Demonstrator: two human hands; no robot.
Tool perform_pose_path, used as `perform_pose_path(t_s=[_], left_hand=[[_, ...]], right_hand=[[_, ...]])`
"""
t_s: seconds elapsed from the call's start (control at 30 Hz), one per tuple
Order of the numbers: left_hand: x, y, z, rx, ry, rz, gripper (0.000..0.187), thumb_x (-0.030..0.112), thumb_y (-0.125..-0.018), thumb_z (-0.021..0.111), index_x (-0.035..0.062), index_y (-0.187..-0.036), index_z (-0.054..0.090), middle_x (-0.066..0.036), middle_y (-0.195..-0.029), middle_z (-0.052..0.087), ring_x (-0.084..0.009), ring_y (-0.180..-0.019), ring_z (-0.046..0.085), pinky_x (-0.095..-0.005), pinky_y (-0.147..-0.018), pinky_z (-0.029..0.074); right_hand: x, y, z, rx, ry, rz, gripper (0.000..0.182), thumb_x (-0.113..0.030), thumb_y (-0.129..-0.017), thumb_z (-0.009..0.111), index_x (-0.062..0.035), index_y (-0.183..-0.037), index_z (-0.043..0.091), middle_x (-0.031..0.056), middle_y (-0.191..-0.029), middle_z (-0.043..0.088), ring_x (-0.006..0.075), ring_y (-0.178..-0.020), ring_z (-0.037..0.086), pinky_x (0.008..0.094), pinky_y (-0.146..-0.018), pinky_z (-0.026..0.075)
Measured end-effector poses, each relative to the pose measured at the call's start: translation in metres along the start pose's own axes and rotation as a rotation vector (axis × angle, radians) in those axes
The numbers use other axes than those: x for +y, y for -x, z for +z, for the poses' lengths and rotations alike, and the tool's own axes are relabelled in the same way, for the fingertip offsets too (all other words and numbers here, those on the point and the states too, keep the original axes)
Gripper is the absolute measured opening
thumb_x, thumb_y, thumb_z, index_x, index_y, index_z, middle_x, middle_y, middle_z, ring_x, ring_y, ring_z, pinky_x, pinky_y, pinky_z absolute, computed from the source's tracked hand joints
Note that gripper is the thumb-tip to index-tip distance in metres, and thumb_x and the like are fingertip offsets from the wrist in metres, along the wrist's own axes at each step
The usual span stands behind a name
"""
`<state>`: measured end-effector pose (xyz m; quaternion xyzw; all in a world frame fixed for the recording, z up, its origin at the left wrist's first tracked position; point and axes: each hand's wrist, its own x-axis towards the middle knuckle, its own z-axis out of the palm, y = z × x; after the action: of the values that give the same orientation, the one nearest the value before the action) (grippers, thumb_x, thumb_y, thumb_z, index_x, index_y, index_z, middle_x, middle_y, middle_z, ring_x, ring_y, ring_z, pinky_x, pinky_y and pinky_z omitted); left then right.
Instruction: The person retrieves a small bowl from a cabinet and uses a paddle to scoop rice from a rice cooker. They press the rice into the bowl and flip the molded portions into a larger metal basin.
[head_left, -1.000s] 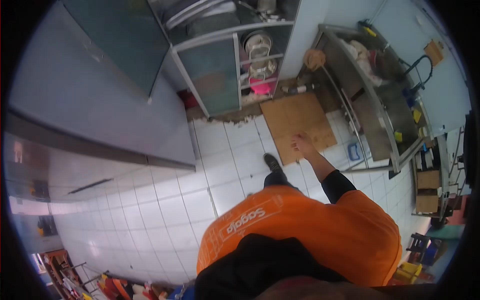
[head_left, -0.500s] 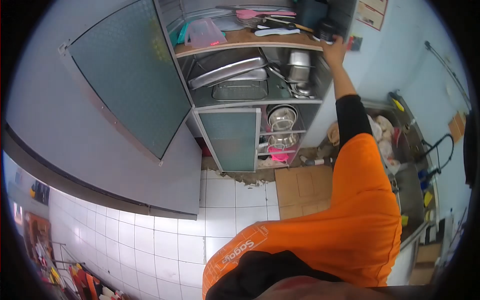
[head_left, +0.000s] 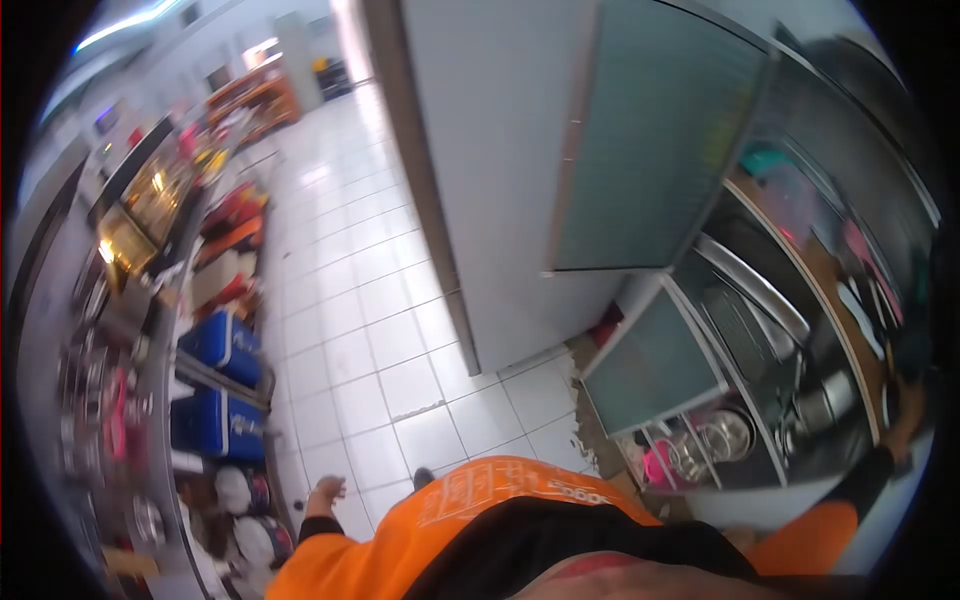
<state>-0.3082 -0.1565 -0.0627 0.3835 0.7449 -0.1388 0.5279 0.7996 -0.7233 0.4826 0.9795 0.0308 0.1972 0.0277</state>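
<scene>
My left hand (head_left: 327,492) hangs over the white tiled floor with its fingers loosely apart and nothing in it. At the far right edge, my right hand (head_left: 906,412) reaches up to the end of the cabinet's wooden top shelf (head_left: 815,265). It is smeared and dim there, next to a dark object (head_left: 912,345), and I cannot make out its grip. On that shelf lie a white-handled utensil (head_left: 860,318), a pink utensil (head_left: 868,255) and a clear pinkish container (head_left: 785,200). Below are metal trays (head_left: 755,290) and a metal pot (head_left: 828,398).
Frosted cabinet doors (head_left: 655,150) stand swung out beside a tall grey panel (head_left: 490,130). Metal bowls (head_left: 725,435) and a pink basket (head_left: 657,462) sit in the low compartment. Blue boxes (head_left: 218,422) rest under the left counter. White floor tiles (head_left: 350,350) run between.
My view has swung left, bringing the aisle and left counter in and shifting the cabinet right. My left hand has come into view. My right hand remains at the top shelf's end.
</scene>
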Motion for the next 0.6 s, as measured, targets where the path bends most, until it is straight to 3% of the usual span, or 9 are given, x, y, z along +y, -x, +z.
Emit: perform_pose_path(t_s=[0.03, 0.1, 0.2, 0.27, 0.33, 0.37, 0.4, 0.47, 0.6], left_hand=[[0.020, 0.034, 0.010, -0.007, 0.013, 0.006, 0.039, 0.040, -0.094, 0.045, 0.0121, -0.120, 0.051, -0.003, -0.121, 0.060, -0.0206, -0.094, 0.060, -0.0443, -0.078, 0.044], [0.038, 0.059, 0.024, 0.005, 0.019, 0.004, 0.045, 0.042, -0.094, 0.044, 0.0105, -0.126, 0.048, -0.004, -0.123, 0.060, -0.0213, -0.100, 0.060, -0.0447, -0.078, 0.043], [0.037, 0.047, 0.042, -0.106, -0.060, -0.012, 0.046, 0.041, -0.097, 0.038, 0.0111, -0.131, 0.042, -0.011, -0.135, 0.052, -0.0292, -0.115, 0.056, -0.0517, -0.086, 0.045], [0.023, 0.041, 0.052, -0.085, -0.009, 0.012, 0.040, 0.040, -0.096, 0.041, 0.0108, -0.121, 0.048, -0.007, -0.120, 0.058, -0.0243, -0.099, 0.059, -0.0475, -0.076, 0.046], [0.041, 0.033, 0.048, -0.071, -0.035, 0.066, 0.035, 0.039, -0.094, 0.043, 0.0104, -0.111, 0.054, -0.003, -0.105, 0.064, -0.0194, -0.082, 0.061, -0.0433, -0.066, 0.047], [0.019, -0.021, 0.043, -0.067, -0.335, 0.207, 0.043, 0.042, -0.097, 0.040, 0.0097, -0.120, 0.056, -0.008, -0.108, 0.065, -0.0249, -0.086, 0.066, -0.0466, -0.067, 0.054], [0.018, -0.019, 0.043, -0.038, -0.271, 0.199, 0.043, 0.041, -0.097, 0.041, 0.0071, -0.113, 0.061, -0.010, -0.100, 0.066, -0.0246, -0.074, 0.065, -0.0406, -0.058, 0.054], [0.023, -0.009, 0.046, -0.025, -0.252, 0.249, 0.043, 0.041, -0.096, 0.041, 0.0068, -0.113, 0.061, -0.010, -0.100, 0.066, -0.0247, -0.075, 0.064, -0.0404, -0.059, 0.054], [0.082, -0.016, 0.061, -0.015, -0.187, 0.307, 0.044, 0.041, -0.096, 0.042, 0.0063, -0.113, 0.061, -0.010, -0.100, 0.066, -0.0249, -0.077, 0.064, -0.0401, -0.061, 0.053]], right_hand=[[0.016, -0.017, 0.011, 0.065, 0.055, -0.102, 0.087, -0.049, -0.079, 0.064, 0.0023, -0.141, 0.031, 0.0282, -0.138, 0.041, 0.0367, -0.131, 0.039, 0.0413, -0.107, 0.032], [0.006, -0.031, 0.017, 0.071, 0.051, -0.125, 0.087, -0.048, -0.079, 0.065, 0.0025, -0.141, 0.031, 0.0278, -0.139, 0.040, 0.0357, -0.132, 0.038, 0.0405, -0.107, 0.031], [0.006, -0.036, 0.010, 0.072, 0.096, -0.058, 0.088, -0.046, -0.078, 0.067, 0.0031, -0.141, 0.030, 0.0267, -0.141, 0.038, 0.0329, -0.134, 0.035, 0.0383, -0.109, 0.028], [0.010, -0.036, 0.009, 0.059, 0.136, 0.007, 0.089, -0.044, -0.077, 0.068, 0.0035, -0.142, 0.030, 0.0259, -0.143, 0.036, 0.0311, -0.135, 0.034, 0.0367, -0.111, 0.026], [0.056, -0.075, 0.051, 0.195, -0.107, -0.225, 0.091, -0.042, -0.074, 0.072, 0.0036, -0.141, 0.032, 0.0261, -0.138, 0.042, 0.0302, -0.132, 0.039, 0.0353, -0.109, 0.030], [0.040, -0.052, 0.034, 0.135, -0.177, -0.170, 0.089, -0.043, -0.074, 0.072, 0.0033, -0.140, 0.034, 0.0260, -0.137, 0.044, 0.0304, -0.130, 0.041, 0.0355, -0.107, 0.032], [0.027, -0.031, 0.021, 0.079, -0.246, -0.111, 0.088, -0.043, -0.074, 0.073, 0.0029, -0.139, 0.036, 0.0258, -0.135, 0.046, 0.0307, -0.128, 0.044, 0.0356, -0.105, 0.034], [0.010, -0.004, 0.009, 0.127, -0.340, -0.138, 0.086, -0.051, -0.073, 0.071, 0.0006, -0.135, 0.043, 0.0251, -0.127, 0.053, 0.0328, -0.120, 0.052, 0.0371, -0.099, 0.042], [-0.033, 0.043, -0.027, 0.201, -0.051, -0.009, 0.080, -0.059, -0.077, 0.061, -0.0038, -0.133, 0.046, 0.0256, -0.120, 0.058, 0.0396, -0.114, 0.054, 0.0439, -0.096, 0.043]])
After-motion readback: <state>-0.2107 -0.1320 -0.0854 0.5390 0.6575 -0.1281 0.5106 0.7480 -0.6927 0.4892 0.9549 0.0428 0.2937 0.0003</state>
